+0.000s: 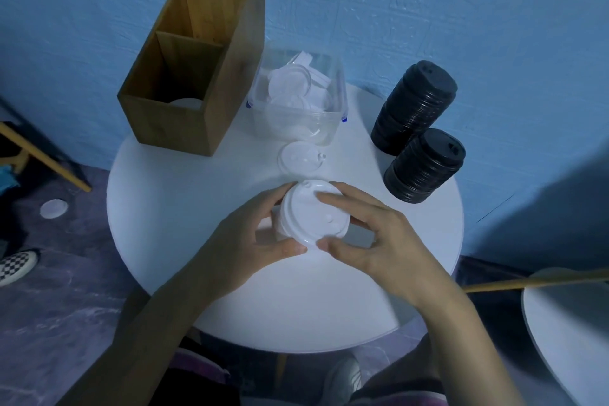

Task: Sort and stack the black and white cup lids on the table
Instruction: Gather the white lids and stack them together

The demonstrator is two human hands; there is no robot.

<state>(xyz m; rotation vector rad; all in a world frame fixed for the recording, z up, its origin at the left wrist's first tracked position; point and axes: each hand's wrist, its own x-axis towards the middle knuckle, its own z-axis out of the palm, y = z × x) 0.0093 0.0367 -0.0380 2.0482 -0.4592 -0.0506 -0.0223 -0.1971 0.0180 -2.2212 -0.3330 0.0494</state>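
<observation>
A short stack of white lids (313,212) is held over the middle of the round white table (197,208). My left hand (257,241) grips its left side, thumb at the near rim. My right hand (372,234) pinches the right side, index finger across the top lid and thumb at the near edge. One single white lid (300,156) lies flat just beyond. Two tall stacks of black lids (416,105) (425,165) lean at the right of the table. More white lids fill a clear plastic tub (296,99).
A wooden two-compartment box (184,76) stands at the table's back left, something white at its bottom. A white lid (53,208) lies on the floor at left. The blue wall is close behind. A second white table (566,323) edges in at lower right.
</observation>
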